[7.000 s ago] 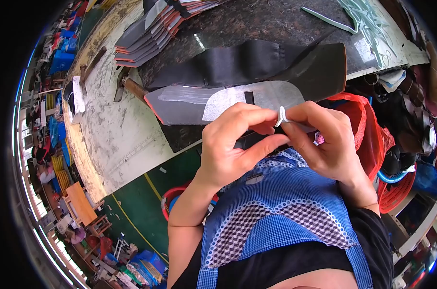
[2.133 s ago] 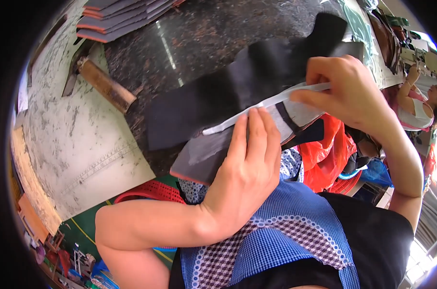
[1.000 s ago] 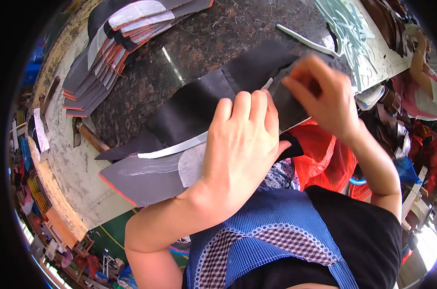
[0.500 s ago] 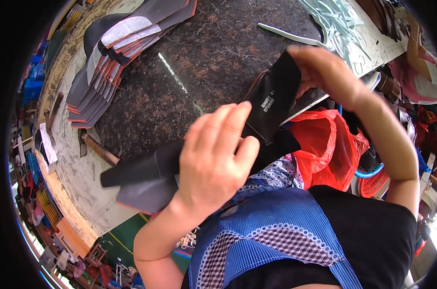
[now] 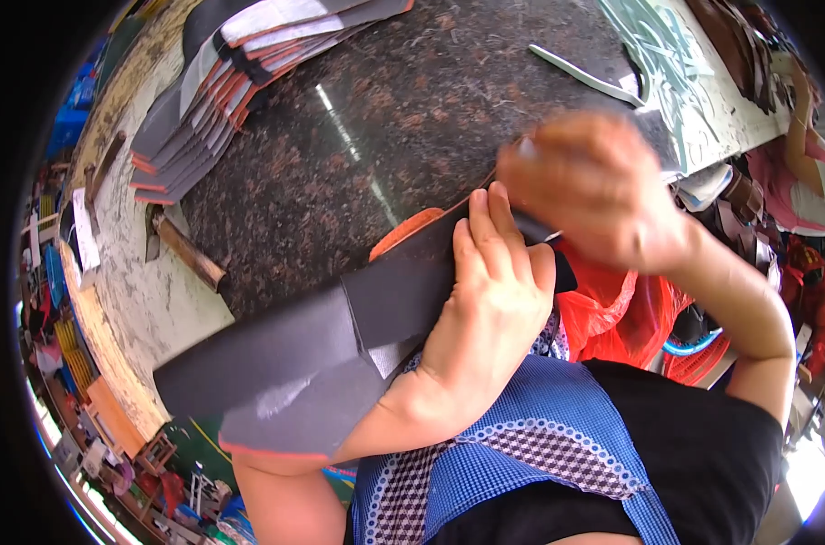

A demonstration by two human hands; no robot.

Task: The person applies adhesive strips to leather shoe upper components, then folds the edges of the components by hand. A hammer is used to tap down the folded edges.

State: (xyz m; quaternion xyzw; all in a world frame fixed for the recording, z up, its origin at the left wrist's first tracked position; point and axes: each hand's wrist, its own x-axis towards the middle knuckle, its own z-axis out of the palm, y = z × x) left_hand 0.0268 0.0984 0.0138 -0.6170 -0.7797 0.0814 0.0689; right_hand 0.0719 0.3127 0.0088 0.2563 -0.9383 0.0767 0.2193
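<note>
A long black leather piece (image 5: 290,336) with a grey underside and an orange-red edge lies across the near side of the dark stone slab (image 5: 412,118), its left end jutting past the slab. My left hand (image 5: 490,300) lies on the piece, fingers stretched out and pressing its right part down. A strip of orange edge (image 5: 408,232) pokes out beyond the leather's far side. Over the right end of the piece is my right hand (image 5: 594,186), bent at the fingers and smeared by motion. Whatever it may hold is not clear.
Overlapping grey pieces with orange edges (image 5: 208,113) are stacked at the far left. A wooden-handled hammer (image 5: 190,250) lies at the slab's left edge. Pale green strips (image 5: 653,64) heap at the far right. Red plastic bag (image 5: 603,309) hangs near my lap; another person (image 5: 808,173) sits at right.
The leather piece has been laid down flatter and shifted left and nearer. My left hand moved right and now presses on it. The right hand came down and inward over its end.
</note>
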